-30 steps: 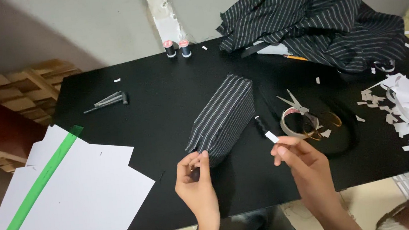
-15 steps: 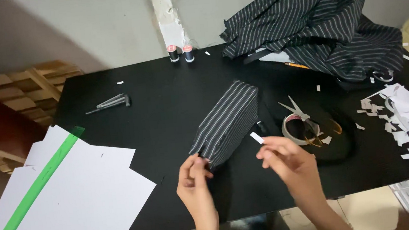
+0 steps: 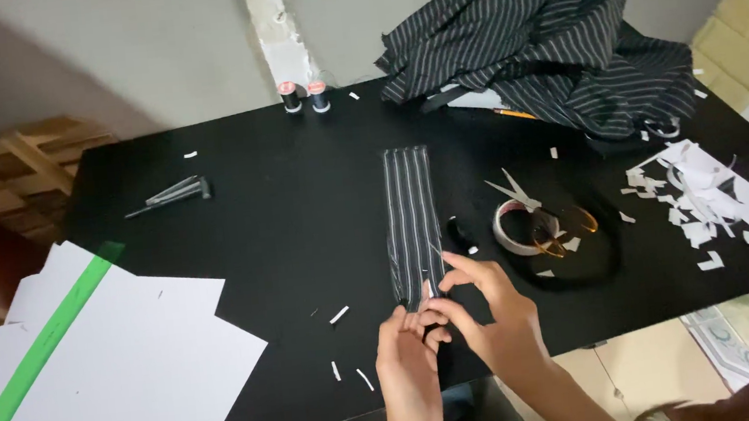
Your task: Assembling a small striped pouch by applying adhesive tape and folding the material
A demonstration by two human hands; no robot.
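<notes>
The striped strip [image 3: 411,221] lay folded flat on the table [image 3: 258,240]; both hands, left hand [image 3: 405,363] and right hand [image 3: 485,310], pinched its near end (unpinned, apparently).

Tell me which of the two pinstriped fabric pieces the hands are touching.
The narrow folded pinstriped strip lying flat mid-table; both hands meet at its near end. The big crumpled pinstriped heap sits untouched at the far edge.

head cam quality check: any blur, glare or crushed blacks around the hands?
Head view: mostly sharp; the left hand and right hand are slightly soft at the fingertips. Black table swallows shadow detail, with only faint sheen. The striped fabric strip reads clearly; the white paper sheets are bright, near clipping. Mild wide-angle bending at the edges.
</notes>
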